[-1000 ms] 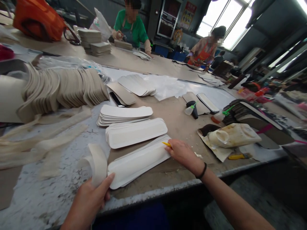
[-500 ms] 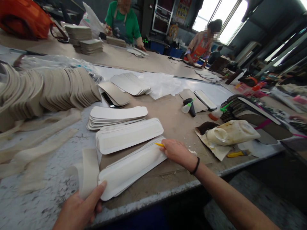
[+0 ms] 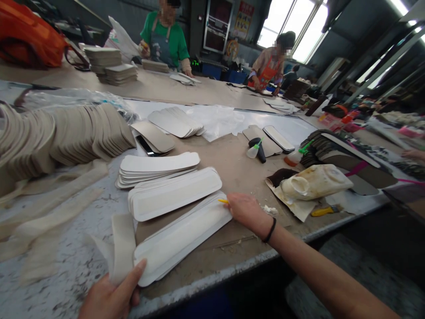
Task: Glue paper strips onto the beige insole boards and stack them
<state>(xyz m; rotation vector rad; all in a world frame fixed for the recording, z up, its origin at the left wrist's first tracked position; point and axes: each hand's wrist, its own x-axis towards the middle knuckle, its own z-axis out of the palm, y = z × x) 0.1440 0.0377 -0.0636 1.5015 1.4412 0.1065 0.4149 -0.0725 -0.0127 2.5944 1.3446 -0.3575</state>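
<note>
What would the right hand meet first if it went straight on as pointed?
The right hand would probably meet the front white stack first, as it sits at that stack's end; the middle white stack lies beyond. Contact is hard to judge.

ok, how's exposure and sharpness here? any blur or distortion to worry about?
Head view, exposure: window blown to white, under the bench nearly black; head view, foreground: left hand, right hand and front white strip readable; head view, periphery: far-right clutter looks soft, wide-angle tilt and stretching visible, co-workers' heads pixelated.
</note>
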